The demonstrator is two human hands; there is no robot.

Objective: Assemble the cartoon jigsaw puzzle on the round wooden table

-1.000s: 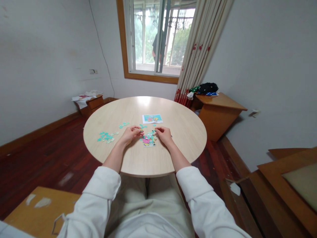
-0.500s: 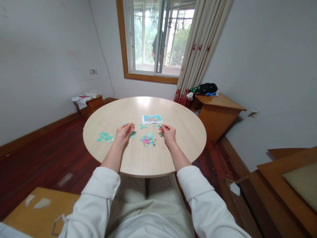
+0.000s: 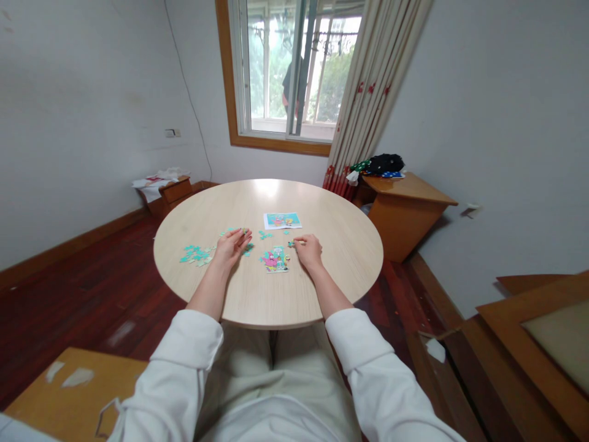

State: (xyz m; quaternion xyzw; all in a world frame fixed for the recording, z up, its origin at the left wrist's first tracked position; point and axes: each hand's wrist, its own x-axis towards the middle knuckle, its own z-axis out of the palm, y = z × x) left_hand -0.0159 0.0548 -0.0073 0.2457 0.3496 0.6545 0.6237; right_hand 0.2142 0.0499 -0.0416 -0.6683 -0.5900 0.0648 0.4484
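A partly joined jigsaw puzzle point(image 3: 276, 261) with pink and teal figures lies on the round table point(image 3: 271, 307), between my hands. My right hand point(image 3: 309, 250) pinches a small puzzle piece point(image 3: 291, 244) just above and right of the joined part. On the other side, my left hand point(image 3: 231, 247) is closed on a small puzzle piece point(image 3: 244, 231) at its fingertips. Loose teal pieces point(image 3: 197, 255) are spread left of my left hand, and several more point(image 3: 264, 235) lie beyond the joined part.
Behind the pieces lies a printed picture sheet point(image 3: 282, 221) with similar figures. A wooden cabinet point(image 3: 405, 209) with cloths on top stands at the back right, beside a curtain point(image 3: 368, 92). A person point(image 3: 293, 89) is visible beyond the window.
My right hand has moved slightly left and toward me with its piece, nearer the joined puzzle. My left hand has barely moved.
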